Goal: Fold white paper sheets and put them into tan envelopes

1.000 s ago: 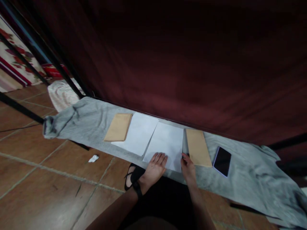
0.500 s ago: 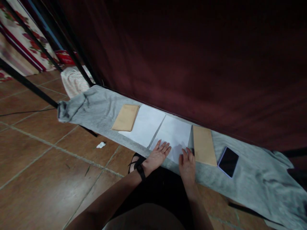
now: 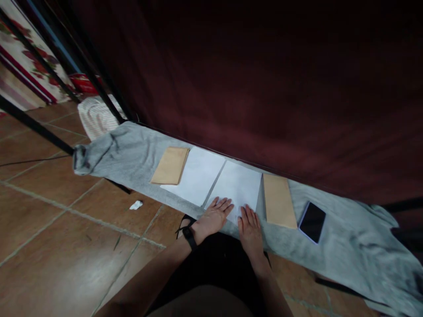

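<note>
A white sheet of paper lies flat in front of me on a grey cloth. My left hand rests palm down on its near left corner, fingers stretched out. On the near right part of the same sheet lies my right hand, also flat with its fingers extended. To the left is a second white sheet, partly under a stack of brown envelopes. A brown envelope lies just right of the sheet under my hands.
A phone with a dark screen lies right of the envelope. Grey cloth covers the long narrow surface. Behind it hangs a dark red curtain. Black bars stand at the left; a crumpled white scrap is on the tiled floor.
My right hand has moved left along the sheet's near edge, and its bent fingers now lie flat. My left hand stays at nearly the same place on the paper. The view has shifted slightly.
</note>
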Available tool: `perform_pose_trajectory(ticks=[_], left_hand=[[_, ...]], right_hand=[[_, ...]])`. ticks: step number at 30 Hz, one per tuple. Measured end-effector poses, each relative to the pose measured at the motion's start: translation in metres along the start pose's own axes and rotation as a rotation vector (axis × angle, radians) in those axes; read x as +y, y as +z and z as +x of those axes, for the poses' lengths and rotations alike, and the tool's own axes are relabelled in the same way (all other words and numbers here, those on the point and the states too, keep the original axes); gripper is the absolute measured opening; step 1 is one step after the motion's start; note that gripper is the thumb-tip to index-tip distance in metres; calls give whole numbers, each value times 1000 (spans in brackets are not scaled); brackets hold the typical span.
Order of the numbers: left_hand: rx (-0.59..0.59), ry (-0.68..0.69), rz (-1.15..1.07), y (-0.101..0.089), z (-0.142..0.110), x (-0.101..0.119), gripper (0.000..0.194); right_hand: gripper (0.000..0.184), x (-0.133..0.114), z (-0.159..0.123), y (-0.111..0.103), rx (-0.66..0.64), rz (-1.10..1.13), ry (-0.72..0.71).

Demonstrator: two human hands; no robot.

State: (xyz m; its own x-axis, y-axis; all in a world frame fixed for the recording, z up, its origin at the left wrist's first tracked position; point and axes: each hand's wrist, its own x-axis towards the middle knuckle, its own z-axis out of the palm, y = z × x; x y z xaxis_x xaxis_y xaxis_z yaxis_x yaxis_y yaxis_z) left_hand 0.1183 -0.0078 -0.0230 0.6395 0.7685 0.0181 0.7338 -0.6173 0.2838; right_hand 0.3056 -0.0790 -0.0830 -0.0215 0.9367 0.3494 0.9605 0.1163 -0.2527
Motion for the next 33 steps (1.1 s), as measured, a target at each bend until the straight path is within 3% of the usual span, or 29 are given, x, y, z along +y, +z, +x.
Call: perform_pose_trajectory(ticks=[4, 9, 14, 23, 33], left_hand=[[-71, 101, -72, -3, 0, -2, 58], [68, 116, -66, 10, 22, 9, 49], [116, 148, -3, 29, 55, 17, 48], [215, 62, 67, 43, 86, -8, 54], [300, -182, 174, 43, 107, -40, 60]], right_hand=[[47, -3, 2, 0, 10, -33, 2], [46, -4, 3, 0, 25, -30, 16], [44, -3, 2, 0, 6, -44, -16], [48, -5, 3, -1, 31, -54, 8], [46, -6, 4, 4, 76, -74, 24]])
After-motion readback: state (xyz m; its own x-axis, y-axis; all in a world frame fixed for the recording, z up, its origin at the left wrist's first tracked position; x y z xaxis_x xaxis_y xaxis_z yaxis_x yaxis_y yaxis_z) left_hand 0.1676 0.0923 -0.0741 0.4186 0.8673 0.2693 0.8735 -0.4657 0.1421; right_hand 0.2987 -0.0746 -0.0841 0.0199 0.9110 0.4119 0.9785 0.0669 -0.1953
